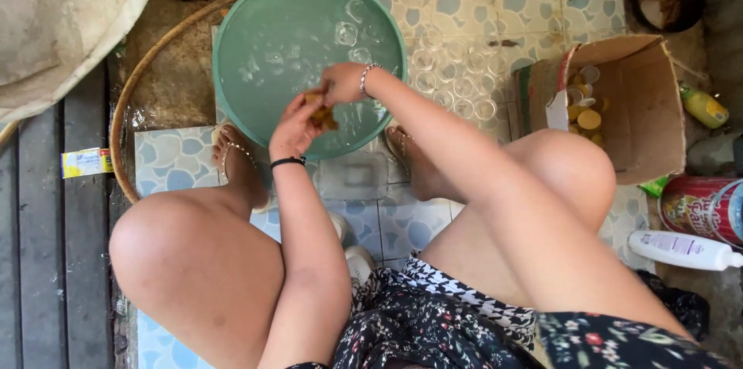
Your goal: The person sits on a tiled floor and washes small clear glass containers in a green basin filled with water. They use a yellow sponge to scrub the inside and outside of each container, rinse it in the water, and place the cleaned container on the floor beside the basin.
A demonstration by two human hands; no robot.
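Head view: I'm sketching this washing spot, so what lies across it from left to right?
Yellow packet → green basin → clear cups on the tiles → cardboard box → yellow bottle.

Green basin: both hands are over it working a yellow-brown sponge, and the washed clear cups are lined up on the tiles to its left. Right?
Not quite. The head view shows the clear cups on the tiles to the right of the green basin, between it and the cardboard box. The rest holds: the left hand and right hand are over the basin working the yellow-brown sponge.
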